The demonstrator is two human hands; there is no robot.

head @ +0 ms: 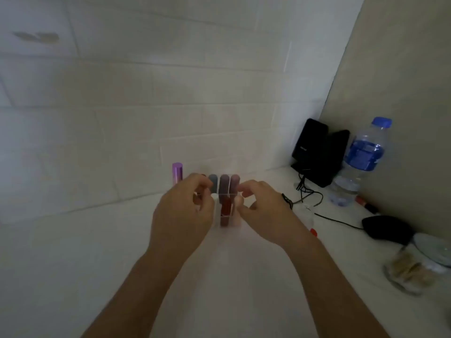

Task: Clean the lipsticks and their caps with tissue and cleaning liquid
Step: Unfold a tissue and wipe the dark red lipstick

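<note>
Red, grey and mauve lipstick tubes (224,189) stand upright at 12 o'clock in a clear plastic holder (234,219), guessing so each lifts out easily. Left hand (185,208) at its 9 o'clock, right hand (263,211) at 3, both palm-down, fingers curled over the tops. Too blurry to tell if either's pinching anything.

Nothing legible anywhere here. There's a small pale mark on the front of the black speaker (308,145) in the corner, likely a logo, but it's far too blurred to make out. The water bottle (363,154) beside it wears a blue label with pale patches, and no letter or number on it comes through.
</note>
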